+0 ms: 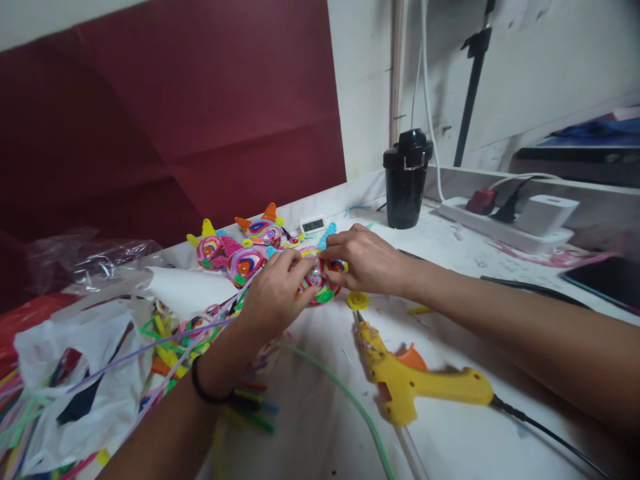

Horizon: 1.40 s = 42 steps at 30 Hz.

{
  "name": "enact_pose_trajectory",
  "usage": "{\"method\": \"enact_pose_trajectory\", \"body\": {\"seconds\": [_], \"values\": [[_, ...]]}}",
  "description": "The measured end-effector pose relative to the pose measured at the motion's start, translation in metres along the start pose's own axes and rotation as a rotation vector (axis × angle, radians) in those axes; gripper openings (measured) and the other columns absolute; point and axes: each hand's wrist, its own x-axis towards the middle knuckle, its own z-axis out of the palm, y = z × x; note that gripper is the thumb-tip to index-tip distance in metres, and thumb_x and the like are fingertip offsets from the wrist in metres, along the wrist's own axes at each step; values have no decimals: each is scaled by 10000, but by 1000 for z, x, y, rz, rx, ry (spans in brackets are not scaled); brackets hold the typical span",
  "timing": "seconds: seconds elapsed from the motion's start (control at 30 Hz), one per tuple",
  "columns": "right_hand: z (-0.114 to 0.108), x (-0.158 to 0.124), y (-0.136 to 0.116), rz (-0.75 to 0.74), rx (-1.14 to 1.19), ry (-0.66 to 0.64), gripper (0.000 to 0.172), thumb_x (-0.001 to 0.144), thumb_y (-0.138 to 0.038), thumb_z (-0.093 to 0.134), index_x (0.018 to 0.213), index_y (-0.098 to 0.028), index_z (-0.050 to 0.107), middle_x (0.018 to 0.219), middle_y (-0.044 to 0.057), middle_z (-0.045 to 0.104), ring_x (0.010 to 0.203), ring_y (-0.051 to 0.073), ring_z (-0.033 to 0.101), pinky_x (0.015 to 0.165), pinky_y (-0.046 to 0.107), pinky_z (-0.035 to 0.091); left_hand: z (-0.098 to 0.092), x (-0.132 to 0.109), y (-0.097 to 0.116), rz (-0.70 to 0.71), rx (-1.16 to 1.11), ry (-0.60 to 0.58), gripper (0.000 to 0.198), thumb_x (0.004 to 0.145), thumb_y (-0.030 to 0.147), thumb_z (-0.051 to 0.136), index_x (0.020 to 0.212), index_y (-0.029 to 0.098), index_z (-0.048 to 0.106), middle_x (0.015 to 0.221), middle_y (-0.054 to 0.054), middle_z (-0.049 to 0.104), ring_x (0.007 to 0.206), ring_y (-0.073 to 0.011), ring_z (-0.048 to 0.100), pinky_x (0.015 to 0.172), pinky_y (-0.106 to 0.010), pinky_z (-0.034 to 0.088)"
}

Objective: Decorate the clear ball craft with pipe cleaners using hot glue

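Yellow plastic glue gun with orange trigger [420, 383]: lies on the white tabletop [320, 400], nearest me.
Multicoloured fuzzy craft figure [326, 294]: just beyond the glue gun's nozzle, between both hands.
Left hand [276, 295]: thumb and fingers narrowed around the figure's left side.
Right hand [361, 257]: fingers curled, gripping its right side.
Round yellow disc [358, 300]: at the glue gun's tip.

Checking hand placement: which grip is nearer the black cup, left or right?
Right. The right grip touches the right side of the colorful piece, in front and left of the black cup; the left grip is at the piece's left side, farther from the cup.
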Motion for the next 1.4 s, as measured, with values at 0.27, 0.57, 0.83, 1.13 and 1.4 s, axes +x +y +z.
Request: {"method": "enact_pose_trajectory", "body": {"seconds": [0.27,0.57,0.83,1.13,1.4], "values": [[0,1,1,5,7,11,179,854,-263,588,874,-146,721,806,49,626,737,184,563,684,313,283,-6,8,-5,28,-22,-73,308,864,295,604,1143,167,588,1058,-104,573,1005,-262,579,842,-390,506],[3,0,2,-14,27,37,180,859,-245,579,872,-145,728,793,46,623,716,177,559,691,305,307,-6,8,2,37,122,-117,293,873,249,572,1155,175,586,997,-96,560,927,-250,559,790,-348,480],[5,-2,3,-8,64,49,147,833,-212,587,827,-137,713,815,57,639,743,187,597,710,309,322,-7,6,6,12,152,-138,322,881,257,585,1198,218,547,993,-64,544,892,-219,544,787,-323,462],[8,-1,4,-38,90,69,150,846,-223,587,838,-137,710,802,58,637,734,187,601,708,314,342,-5,5,3,51,173,-141,212,924,250,514,1125,246,582,935,-52,527,858,-216,531,746,-319,446],[7,-1,2,-18,88,66,169,863,-248,594,844,-135,718,814,61,645,752,184,606,715,317,335,-6,6,4,29,154,-171,228,919,263,531,1138,242,593,959,-65,526,873,-226,526,761,-337,455]]}}
